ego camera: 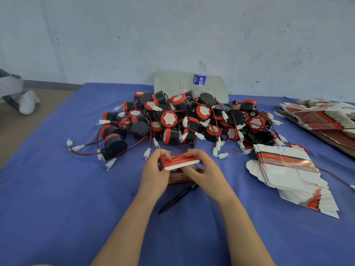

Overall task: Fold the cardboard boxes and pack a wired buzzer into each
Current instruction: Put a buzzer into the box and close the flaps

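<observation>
Both hands are on one box. The left hand (155, 169) and right hand (205, 169) each grip an end of the small red-and-white cardboard box (179, 164), fingers curled over its top and thumbs on the near side. The box sits between them just above the blue cloth (57, 198), with a white flap edge showing along its near face. It looks like flap-closing or squaring-up (can't tell whether a buzzer is inside).

The pile of black-and-red round wired buzzers (182, 120) lies just beyond the fingertips, leads tangled. A fanned stack of flat red-and-white cardboard blanks (288, 169) lies out to the right of the right hand. A black marker pen (178, 196) lies under the wrists, nearer the body. A clear plastic water bottle (199, 77) stands well beyond the pile.

Risks:
- The flap could buckle or miss its slot if the thumbs squeeze the thin card unevenly.
- A wire caught under the flap would keep it from closing.
- Pulling one buzzer may drag its neighbours by the tangled leads.
- The box may rock on the pen if set down there.
</observation>
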A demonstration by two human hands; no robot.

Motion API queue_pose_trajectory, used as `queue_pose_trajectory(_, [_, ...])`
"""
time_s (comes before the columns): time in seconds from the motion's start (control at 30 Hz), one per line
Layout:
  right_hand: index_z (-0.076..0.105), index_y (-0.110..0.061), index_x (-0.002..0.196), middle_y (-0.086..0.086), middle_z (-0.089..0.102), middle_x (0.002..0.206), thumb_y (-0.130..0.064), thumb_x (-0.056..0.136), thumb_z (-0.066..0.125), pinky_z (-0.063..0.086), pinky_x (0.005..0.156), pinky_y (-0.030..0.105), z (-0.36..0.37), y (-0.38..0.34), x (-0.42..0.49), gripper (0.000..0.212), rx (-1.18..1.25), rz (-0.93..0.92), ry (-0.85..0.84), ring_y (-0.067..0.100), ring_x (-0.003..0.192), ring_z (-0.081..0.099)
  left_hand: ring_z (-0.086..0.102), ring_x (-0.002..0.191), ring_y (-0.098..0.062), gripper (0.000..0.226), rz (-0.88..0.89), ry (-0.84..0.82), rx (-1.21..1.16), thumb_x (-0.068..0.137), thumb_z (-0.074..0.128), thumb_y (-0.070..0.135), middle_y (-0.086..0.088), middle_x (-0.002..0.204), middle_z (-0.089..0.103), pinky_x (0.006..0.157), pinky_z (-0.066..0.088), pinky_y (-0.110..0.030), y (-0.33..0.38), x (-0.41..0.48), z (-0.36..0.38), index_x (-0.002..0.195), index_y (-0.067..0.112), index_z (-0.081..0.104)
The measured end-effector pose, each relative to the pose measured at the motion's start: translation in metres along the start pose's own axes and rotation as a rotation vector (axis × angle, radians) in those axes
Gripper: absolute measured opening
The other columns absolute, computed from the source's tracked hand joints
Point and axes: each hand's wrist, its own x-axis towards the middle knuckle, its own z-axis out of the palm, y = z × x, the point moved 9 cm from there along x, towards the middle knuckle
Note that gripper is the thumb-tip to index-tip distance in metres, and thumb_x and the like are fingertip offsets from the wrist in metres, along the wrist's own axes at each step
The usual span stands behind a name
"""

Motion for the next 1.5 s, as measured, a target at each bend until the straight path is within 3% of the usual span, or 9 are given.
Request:
queue_pose_trajectory(0.17, [0.06, -0.025, 0.115, -0.016, 0.052, 0.12, -0.022, 0.086, 0.07, 0.045, 0.096, 0.021, 0.002, 0.002, -0.002, 0.031, -0.033, 0.005, -0.083, 0.002, 0.116, 0.051, 0.051, 0.112, 0.005, 0.044, -0.073, -0.215, -0.106, 0.099, 0.037, 0.003, 0.023, 0.128, 0.052, 0.077, 0.046, -0.007, -0.007, 0.001, 0.001, 0.099, 0.033, 0.07])
queue_pose_trajectory(0.33, [0.057, -0.033, 0.119, -0.016, 0.051, 0.124, -0.023, 0.089, 0.067, 0.044, 0.095, 0.015, 0.002, 0.001, 0.0, 0.033, -0.059, -0.012, -0.069, -0.005, 0.116, 0.048, 0.04, 0.134, -0.015, 0.037, -0.212, -0.336, -0.253, 0.101, 0.036, 0.027, 0.006, 0.147, 0.042, 0.111, 0.035, -0.039, -0.006, 0.002, 0.009, 0.121, 0.023, 0.067])
queue_pose_trajectory(0.5, [0.059, -0.036, 0.118, -0.013, 0.043, 0.134, -0.02, 0.088, 0.068, 0.047, 0.101, 0.029, 0.003, 0.005, -0.001, 0.035, -0.007, 0.029, -0.113, 0.005, 0.13, 0.04, 0.047, 0.122, 0.001, 0.047, -0.055, -0.303, -0.073, 0.072, 0.062, 0.054, 0.019, 0.139, 0.044, 0.089, 0.048, -0.015, -0.001, -0.007, 0.005, 0.119, 0.049, 0.056])
queue_pose_trajectory(0.73, [0.058, -0.04, 0.115, -0.02, 0.043, 0.133, -0.008, 0.092, 0.06, 0.045, 0.085, 0.009, 0.002, 0.003, 0.0, 0.039, 0.054, 0.045, -0.094, -0.024, 0.113, 0.04, 0.055, 0.115, -0.007, 0.032, 0.034, -0.233, -0.018, 0.085, 0.062, 0.037, 0.012, 0.125, 0.057, 0.085, 0.051, -0.018, -0.004, -0.002, 0.0, 0.116, 0.045, 0.055])
queue_pose_trajectory(0.87, [0.055, -0.037, 0.123, -0.016, 0.057, 0.125, -0.007, 0.094, 0.057, 0.048, 0.086, 0.014, -0.001, 0.006, 0.0, 0.042, 0.098, 0.065, -0.095, -0.003, 0.113, 0.054, 0.051, 0.12, -0.007, 0.03, 0.048, -0.238, 0.018, 0.088, 0.058, 0.038, 0.013, 0.13, 0.053, 0.094, 0.051, -0.028, -0.004, -0.002, 0.0, 0.117, 0.045, 0.054])
queue_pose_trajectory(1.0, [0.055, -0.037, 0.12, -0.011, 0.058, 0.126, -0.013, 0.094, 0.059, 0.048, 0.087, 0.014, -0.005, 0.007, -0.001, 0.036, 0.069, 0.067, -0.091, -0.002, 0.114, 0.054, 0.03, 0.125, 0.009, 0.041, 0.172, -0.184, 0.229, 0.082, 0.048, 0.054, 0.021, 0.139, 0.033, 0.098, 0.043, -0.023, 0.007, -0.004, -0.003, 0.122, 0.046, 0.05])
queue_pose_trajectory(1.17, [0.062, -0.029, 0.113, -0.003, 0.064, 0.115, -0.013, 0.091, 0.063, 0.051, 0.082, 0.017, -0.008, 0.005, 0.001, 0.027, 0.084, 0.056, -0.017, 0.002, 0.103, 0.06, 0.046, 0.118, -0.001, 0.049, 0.302, -0.092, 0.354, 0.087, 0.043, 0.052, 0.018, 0.127, 0.05, 0.092, 0.041, -0.01, 0.018, -0.006, -0.006, 0.127, 0.028, 0.058])
queue_pose_trajectory(1.3, [0.065, -0.028, 0.105, -0.003, 0.067, 0.107, -0.013, 0.09, 0.065, 0.054, 0.085, 0.027, -0.009, 0.006, 0.003, 0.021, 0.05, 0.056, 0.047, 0.012, 0.103, 0.063, 0.049, 0.104, 0.006, 0.048, 0.337, -0.053, 0.385, 0.088, 0.04, 0.054, 0.02, 0.114, 0.056, 0.084, 0.038, -0.001, 0.023, -0.006, -0.008, 0.117, 0.025, 0.064])
queue_pose_trajectory(1.5, [0.064, -0.038, 0.09, -0.01, 0.068, 0.099, -0.017, 0.088, 0.068, 0.052, 0.09, 0.033, -0.01, 0.003, 0.004, 0.021, -0.028, 0.03, 0.138, 0.01, 0.099, 0.063, 0.051, 0.101, 0.014, 0.041, 0.264, -0.052, 0.295, 0.088, 0.045, 0.05, 0.026, 0.109, 0.058, 0.086, 0.041, -0.006, 0.02, -0.005, -0.009, 0.114, 0.026, 0.065])
